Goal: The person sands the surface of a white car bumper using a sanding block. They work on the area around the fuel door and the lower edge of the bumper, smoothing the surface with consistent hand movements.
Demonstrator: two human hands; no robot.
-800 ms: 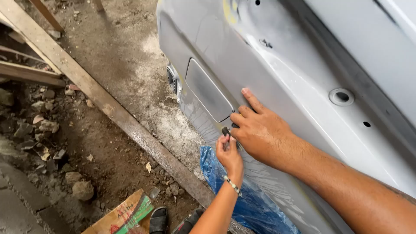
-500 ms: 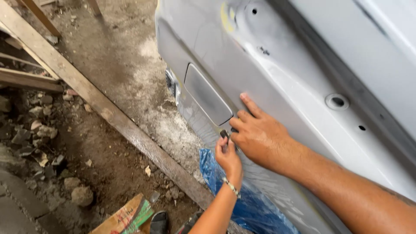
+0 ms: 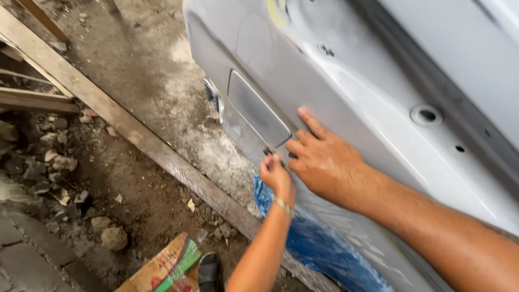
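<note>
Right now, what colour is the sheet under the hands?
Blue: the plastic sheet below the grey car panel is bright blue, clear in the head view.

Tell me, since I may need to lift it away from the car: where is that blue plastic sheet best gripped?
Probably at the upper crumpled edge of the blue plastic sheet, just below the left hand, coming from the ground side. It bunches into folds there that fingers can pinch; further right it lies against the grey car panel under the right hand.

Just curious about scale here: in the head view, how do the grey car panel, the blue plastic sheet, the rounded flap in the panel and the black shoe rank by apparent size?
1. grey car panel
2. blue plastic sheet
3. rounded flap
4. black shoe, though the frame edge cuts it off.
</note>
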